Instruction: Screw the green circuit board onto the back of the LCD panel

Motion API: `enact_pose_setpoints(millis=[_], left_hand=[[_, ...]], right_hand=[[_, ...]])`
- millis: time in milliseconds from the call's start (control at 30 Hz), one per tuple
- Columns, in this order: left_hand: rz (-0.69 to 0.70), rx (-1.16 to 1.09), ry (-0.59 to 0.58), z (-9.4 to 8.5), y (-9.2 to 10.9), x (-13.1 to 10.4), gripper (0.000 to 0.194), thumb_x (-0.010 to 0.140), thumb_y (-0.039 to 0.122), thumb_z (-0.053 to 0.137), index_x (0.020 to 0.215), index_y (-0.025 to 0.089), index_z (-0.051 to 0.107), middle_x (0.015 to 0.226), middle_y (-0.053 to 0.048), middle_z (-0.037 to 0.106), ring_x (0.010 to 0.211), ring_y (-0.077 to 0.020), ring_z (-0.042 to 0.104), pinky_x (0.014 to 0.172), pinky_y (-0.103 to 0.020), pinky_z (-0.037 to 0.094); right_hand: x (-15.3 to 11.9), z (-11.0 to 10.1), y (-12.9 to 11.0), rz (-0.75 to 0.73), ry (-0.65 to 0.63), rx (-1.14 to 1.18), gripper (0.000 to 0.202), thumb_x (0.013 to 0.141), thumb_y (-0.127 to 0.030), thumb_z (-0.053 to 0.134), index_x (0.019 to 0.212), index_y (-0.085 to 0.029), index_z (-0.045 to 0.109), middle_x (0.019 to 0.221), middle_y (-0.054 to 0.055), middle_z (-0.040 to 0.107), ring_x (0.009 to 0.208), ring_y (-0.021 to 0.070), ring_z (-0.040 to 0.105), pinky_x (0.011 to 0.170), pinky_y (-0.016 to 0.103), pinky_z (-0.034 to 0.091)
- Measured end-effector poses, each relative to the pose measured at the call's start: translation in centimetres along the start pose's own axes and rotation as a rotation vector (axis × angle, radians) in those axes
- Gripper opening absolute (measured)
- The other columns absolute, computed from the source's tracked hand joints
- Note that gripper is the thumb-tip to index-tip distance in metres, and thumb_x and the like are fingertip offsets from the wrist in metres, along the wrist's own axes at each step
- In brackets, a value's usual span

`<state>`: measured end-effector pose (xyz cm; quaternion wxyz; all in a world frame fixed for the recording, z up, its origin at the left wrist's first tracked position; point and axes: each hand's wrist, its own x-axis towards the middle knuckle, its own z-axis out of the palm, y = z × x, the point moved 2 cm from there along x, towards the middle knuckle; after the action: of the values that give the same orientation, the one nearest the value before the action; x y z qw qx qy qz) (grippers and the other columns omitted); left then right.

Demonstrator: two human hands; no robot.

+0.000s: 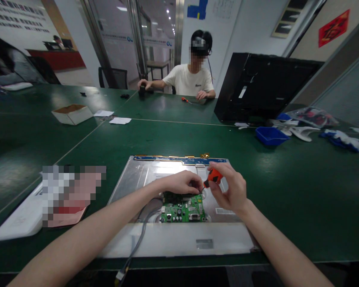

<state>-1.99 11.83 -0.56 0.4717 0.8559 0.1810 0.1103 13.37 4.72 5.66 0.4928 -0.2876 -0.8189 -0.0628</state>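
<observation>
A silver metal display panel (230, 235) lies flat on the green table, with a green circuit board (184, 211) on its middle. My right hand (231, 187) grips the orange and black handle of a screwdriver (214, 176), whose tip points down at the board's upper right corner. Beside that tip, my left hand (187, 182) has its fingers bent together at the board's top edge; whatever they hold is hidden. Grey cables (143, 227) run from the board's left side over the panel's front edge. A blue strip board (167, 158) lines the panel's far edge.
A white object (24, 215) and a pink one (68, 217) lie at left. Farther off are an open box (72, 115), papers (120, 120), a blue tray (271, 135), gloves (342, 139) and a black monitor (266, 87). A person (191, 77) sits opposite near another screwdriver (185, 100).
</observation>
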Motion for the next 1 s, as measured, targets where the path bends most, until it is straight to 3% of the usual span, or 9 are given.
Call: enact_pose_setpoints(millis=[367, 567, 733, 1000], left_hand=[[-0.001, -0.008, 0.000, 0.0, 0.0, 0.0, 0.009, 0.079, 0.011, 0.063, 0.087, 0.013, 0.065, 0.078, -0.001, 0.061, 0.072, -0.0141, 0.057, 0.067, -0.023, 0.043], [0.011, 0.021, 0.008, -0.1, 0.0, 0.0, 0.007, 0.079, 0.010, 0.063, 0.085, 0.014, 0.065, 0.077, 0.000, 0.062, 0.074, -0.0142, 0.057, 0.068, -0.023, 0.043], [0.012, -0.020, -0.004, 0.0, -0.1, 0.0, 0.010, 0.079, 0.009, 0.063, 0.088, 0.013, 0.065, 0.080, -0.001, 0.064, 0.073, -0.0140, 0.059, 0.067, -0.023, 0.044], [-0.007, -0.010, -0.007, 0.0, 0.0, 0.0, 0.013, 0.079, 0.009, 0.063, 0.090, 0.014, 0.066, 0.077, 0.000, 0.062, 0.071, -0.0133, 0.057, 0.066, -0.022, 0.044]], right_hand=[[-0.5, 0.2, 0.3, 0.022, 0.040, -0.039, 0.046, 0.086, -0.018, 0.059, 0.129, -0.025, 0.045, 0.072, -0.004, 0.060, 0.056, 0.0124, 0.057, 0.044, 0.022, 0.047], [-0.5, 0.1, 0.4, 0.026, 0.066, -0.072, 0.053, 0.083, -0.021, 0.068, 0.132, -0.029, 0.049, 0.090, 0.001, 0.059, 0.063, 0.0107, 0.058, 0.050, 0.023, 0.053], [-0.6, 0.3, 0.2, 0.033, 0.081, -0.126, 0.067, 0.081, -0.014, 0.066, 0.142, -0.026, 0.040, 0.087, 0.002, 0.064, 0.066, 0.0125, 0.060, 0.054, 0.025, 0.055], [-1.1, 0.4, 0.5, 0.093, 0.075, 0.032, 0.059, 0.079, -0.011, 0.064, 0.131, -0.023, 0.040, 0.103, 0.007, 0.066, 0.079, 0.0166, 0.066, 0.057, 0.027, 0.057]])
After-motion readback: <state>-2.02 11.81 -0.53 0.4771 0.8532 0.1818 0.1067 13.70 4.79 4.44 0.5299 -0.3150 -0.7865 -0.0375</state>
